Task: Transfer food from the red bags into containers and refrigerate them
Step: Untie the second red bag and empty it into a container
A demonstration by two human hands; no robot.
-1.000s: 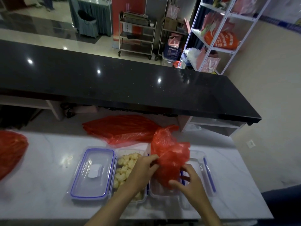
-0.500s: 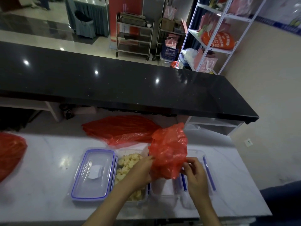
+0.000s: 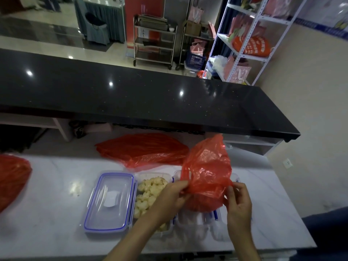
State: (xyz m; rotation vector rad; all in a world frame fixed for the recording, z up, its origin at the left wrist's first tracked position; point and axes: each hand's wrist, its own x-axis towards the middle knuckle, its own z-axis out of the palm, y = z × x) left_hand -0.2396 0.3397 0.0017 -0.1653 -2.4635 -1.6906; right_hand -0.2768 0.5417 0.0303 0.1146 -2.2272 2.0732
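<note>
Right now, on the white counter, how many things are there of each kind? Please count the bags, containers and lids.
Red bags: 3 (held, flat, left edge)
Open containers: 2 (with food, under the held bag)
Lids lying apart: 2
Total: 7

On the counter (image 3: 47, 213), the lid (image 3: 110, 201) lies left of the food container (image 3: 150, 196); a flattened bag (image 3: 143, 149) lies behind both, toward the far edge.

Thin, crinkled red plastic bag (image 3: 207, 166) is catching light; clear plastic containers (image 3: 153, 200) are sitting on the smooth, white marbled worktop (image 3: 47, 213), behind it a glossy black counter (image 3: 131, 95).
</note>
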